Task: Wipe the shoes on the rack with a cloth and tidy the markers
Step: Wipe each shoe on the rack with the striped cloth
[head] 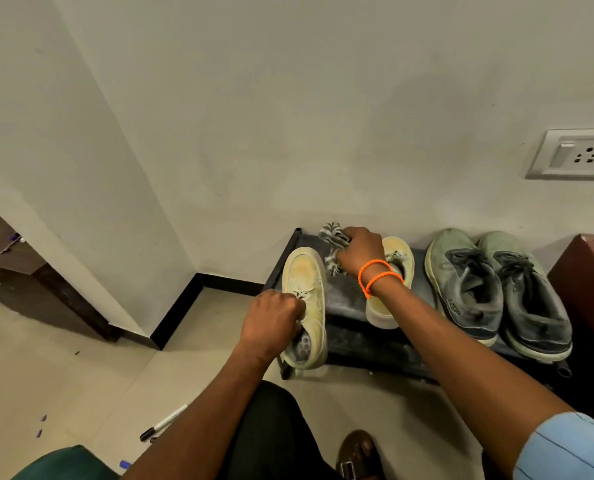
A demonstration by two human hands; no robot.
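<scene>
Four shoes sit on the black rack (351, 299) by the wall. Left hand (271, 320) grips the cream shoe (307, 282) at its laces, tilted at the rack's left end; right hand (359, 249) clutches the striped cloth (333, 237) bunched over the second cream shoe (397, 258). Advice — steady the shoe, wipe toe to heel. One marker (163, 424) lies on the floor. Rack holds the grey pair (496, 289) too.

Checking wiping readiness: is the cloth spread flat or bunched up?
Bunched: the cloth sticks out crumpled from the right hand gripping it.
</scene>
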